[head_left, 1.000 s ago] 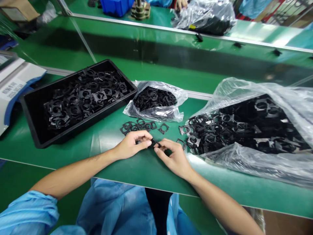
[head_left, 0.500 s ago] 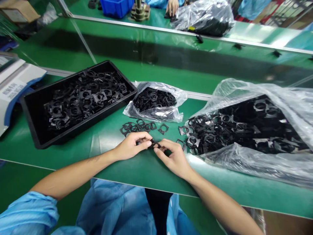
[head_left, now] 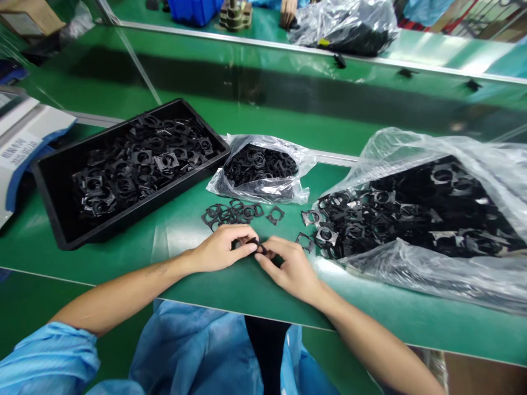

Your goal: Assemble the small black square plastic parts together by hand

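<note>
My left hand [head_left: 228,249] and my right hand [head_left: 291,269] meet fingertip to fingertip over the green table. Both pinch a small black plastic part [head_left: 261,248] between thumb and fingers. Its shape is mostly covered, and I cannot tell whether it is one piece or two pressed together. Just beyond my left hand lies a loose cluster of thin black rings [head_left: 230,212]. A square black frame with a round hole [head_left: 275,215] lies alone to their right. More such frames [head_left: 326,236] spill from a large clear bag [head_left: 395,269] to the right of my right hand.
A black tray [head_left: 144,211] of square frames stands at the left. A smaller clear bag [head_left: 302,159] of black rings sits at the back middle. Beyond the metal rail [head_left: 247,44] are a blue bin [head_left: 195,11], another plastic bag [head_left: 346,27] and a co-worker's hand [head_left: 287,12].
Both hands stay nearly in place. My fingers have shifted slightly around the black part, which is turned a little, and my right fingertips have moved slightly left.
</note>
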`<state>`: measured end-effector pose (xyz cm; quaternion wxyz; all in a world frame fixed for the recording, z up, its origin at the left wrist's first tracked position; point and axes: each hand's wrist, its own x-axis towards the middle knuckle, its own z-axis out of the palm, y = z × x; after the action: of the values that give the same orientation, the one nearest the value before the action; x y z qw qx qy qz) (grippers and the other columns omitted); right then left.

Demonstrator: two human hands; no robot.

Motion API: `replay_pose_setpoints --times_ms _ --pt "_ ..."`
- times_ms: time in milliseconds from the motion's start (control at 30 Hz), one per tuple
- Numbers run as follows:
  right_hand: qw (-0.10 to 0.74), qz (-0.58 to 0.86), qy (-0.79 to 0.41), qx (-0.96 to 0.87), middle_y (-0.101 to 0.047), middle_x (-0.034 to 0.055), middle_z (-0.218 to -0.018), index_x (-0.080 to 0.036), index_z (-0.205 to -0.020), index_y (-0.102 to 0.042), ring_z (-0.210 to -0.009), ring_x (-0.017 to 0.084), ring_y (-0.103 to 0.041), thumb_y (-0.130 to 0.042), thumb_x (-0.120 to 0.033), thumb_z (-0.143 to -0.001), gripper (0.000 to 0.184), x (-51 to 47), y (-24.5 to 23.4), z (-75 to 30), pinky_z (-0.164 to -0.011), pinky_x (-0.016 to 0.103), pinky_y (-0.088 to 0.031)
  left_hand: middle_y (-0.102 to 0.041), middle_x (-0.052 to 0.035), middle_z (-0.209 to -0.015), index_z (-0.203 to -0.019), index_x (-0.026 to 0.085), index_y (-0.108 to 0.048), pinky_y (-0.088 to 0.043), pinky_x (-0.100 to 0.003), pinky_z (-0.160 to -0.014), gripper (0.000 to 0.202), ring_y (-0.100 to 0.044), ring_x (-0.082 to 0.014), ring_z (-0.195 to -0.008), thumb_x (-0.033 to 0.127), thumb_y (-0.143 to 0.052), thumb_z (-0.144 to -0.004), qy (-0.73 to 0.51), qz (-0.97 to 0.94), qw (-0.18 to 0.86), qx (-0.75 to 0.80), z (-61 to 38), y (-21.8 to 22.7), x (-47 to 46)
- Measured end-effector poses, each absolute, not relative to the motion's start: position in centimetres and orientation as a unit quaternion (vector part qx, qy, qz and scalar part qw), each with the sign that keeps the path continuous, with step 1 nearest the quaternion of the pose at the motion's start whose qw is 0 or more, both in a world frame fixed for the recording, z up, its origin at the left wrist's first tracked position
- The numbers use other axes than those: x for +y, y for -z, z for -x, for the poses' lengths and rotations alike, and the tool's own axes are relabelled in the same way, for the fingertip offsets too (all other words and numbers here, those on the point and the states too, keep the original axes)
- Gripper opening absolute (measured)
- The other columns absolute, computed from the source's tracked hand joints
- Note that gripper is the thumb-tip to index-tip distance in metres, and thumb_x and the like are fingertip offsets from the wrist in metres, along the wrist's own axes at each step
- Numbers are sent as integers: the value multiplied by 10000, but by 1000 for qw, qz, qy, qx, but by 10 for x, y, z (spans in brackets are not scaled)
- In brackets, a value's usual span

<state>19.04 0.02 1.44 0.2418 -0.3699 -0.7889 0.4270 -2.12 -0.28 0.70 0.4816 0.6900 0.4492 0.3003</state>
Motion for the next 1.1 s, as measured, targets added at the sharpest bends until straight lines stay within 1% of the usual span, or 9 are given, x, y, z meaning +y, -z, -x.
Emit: replay_pose_setpoints --times_ms 100,200,300,400,567,667,833,1000,1100 --pt "231 359 -413 -805 -618 19 -730 -203 -774 -620 -676 159 -577 -581 -223 -975 206 -2 -15 -191 -654 275 -455 -693 -15 -808 -870 177 -688 -481 -247 -730 125 -615 -145 -750 256 -606 -923 -289 -706 471 442 22 -9 -3" --pt "237 356 -422 -800 -627 24 -742 -201 -786 -631 -682 159 -581 -581 -230 -977 199 -2 -15 -190 -661 275 -457 -700 -16 -820 -876 171 -698 -484 -244 -744 107 -622 -141 -761 242 -627 -913 -296 -693 490 439 22 -8 -4" --pt "266 373 -456 -763 -620 16 -726 -194 -791 -639 -665 152 -577 -600 -227 -962 179 1 -15 -190 -642 264 -452 -707 -24 -824 -923 160 -709 -496 -236 -720 123 -634 -142 -762 271 -658 -910 -340 -635 534 443 20 -4 -5" --pt "302 406 -489 -711 -628 13 -715 -187 -805 -658 -646 147 -568 -620 -258 -952 167 5 -14 -189 -612 256 -440 -720 -35 -819 -940 148 -716 -516 -233 -696 176 -652 -142 -741 317 -706 -892 -378 -573 576 444 19 1 -5" --pt "325 431 -474 -696 -608 11 -680 -189 -765 -656 -643 151 -556 -637 -342 -956 246 6 -17 -191 -630 267 -441 -731 -58 -857 -911 143 -747 -531 -230 -701 244 -673 -144 -767 383 -748 -870 -420 -539 585 437 18 1 -4" --pt "321 434 -479 -693 -605 17 -680 -192 -721 -634 -663 157 -562 -637 -386 -959 306 5 -18 -191 -649 272 -453 -724 -44 -807 -928 144 -739 -537 -232 -691 277 -671 -138 -725 407 -772 -848 -433 -512 587 454 16 0 -5" --pt "320 433 -552 -636 -637 26 -761 -190 -815 -676 -690 156 -588 -662 -458 -933 294 6 -16 -188 -651 271 -480 -698 -23 -756 -869 142 -714 -517 -224 -663 284 -646 -130 -693 407 -797 -810 -420 -495 596 472 18 0 -3" --pt "293 414 -631 -587 -622 12 -690 -182 -700 -639 -631 139 -575 -689 -557 -889 423 7 -19 -189 -622 269 -475 -663 -9 -726 -877 147 -685 -511 -233 -657 300 -646 -138 -693 434 -762 -833 -389 -500 641 434 19 -3 -2" --pt "297 428 -629 -577 -620 9 -675 -179 -691 -642 -622 134 -565 -706 -573 -870 437 7 -20 -189 -613 266 -465 -657 -5 -711 -899 148 -680 -500 -225 -650 304 -643 -130 -677 434 -762 -837 -396 -491 644 432 18 -2 -3"
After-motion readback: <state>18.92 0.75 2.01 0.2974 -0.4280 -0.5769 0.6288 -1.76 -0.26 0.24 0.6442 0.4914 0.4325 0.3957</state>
